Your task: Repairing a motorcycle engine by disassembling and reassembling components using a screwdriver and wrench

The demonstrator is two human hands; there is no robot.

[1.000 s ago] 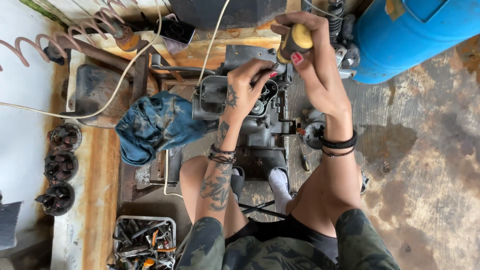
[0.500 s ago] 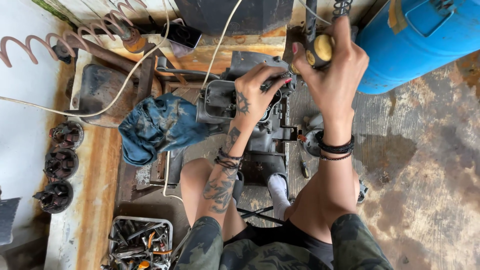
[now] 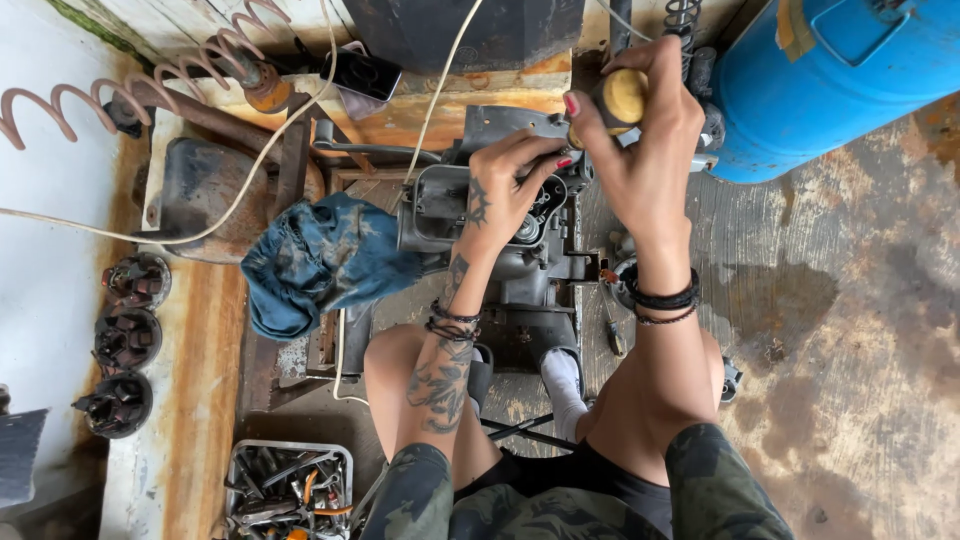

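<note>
The right hand [image 3: 640, 150] has its grip closed around the yellow wooden handle of a screwdriver [image 3: 620, 98], fingers wrapped tight over the top, the tool pointing down toward the grey metal engine block [image 3: 520, 270] that sits on the concrete floor [image 3: 860, 330] between the person's knees. The shaft and tip are hidden behind the hands, so where it meets the metal cannot be told. The left hand [image 3: 505, 190] lies on the upper part of the engine block, fingers bent and pressed against the housing just beside the screwdriver; its grip is partly curled on the casting, and whether it pinches any small part there cannot be told.

A crumpled blue denim rag [image 3: 320, 260] lies touching the left side of the engine block. A white cable [image 3: 260, 170] runs across above it. Farther left, three round dark coil parts [image 3: 128, 340] stand in a row on a rusty orange ledge [image 3: 200, 400]. A rusty spiral spring [image 3: 120, 85] stretches along the top left. A blue plastic drum [image 3: 840, 80] stands at the top right, near the right hand. A grey tray of mixed tools [image 3: 290, 490] sits at the bottom, beside the left knee.
</note>
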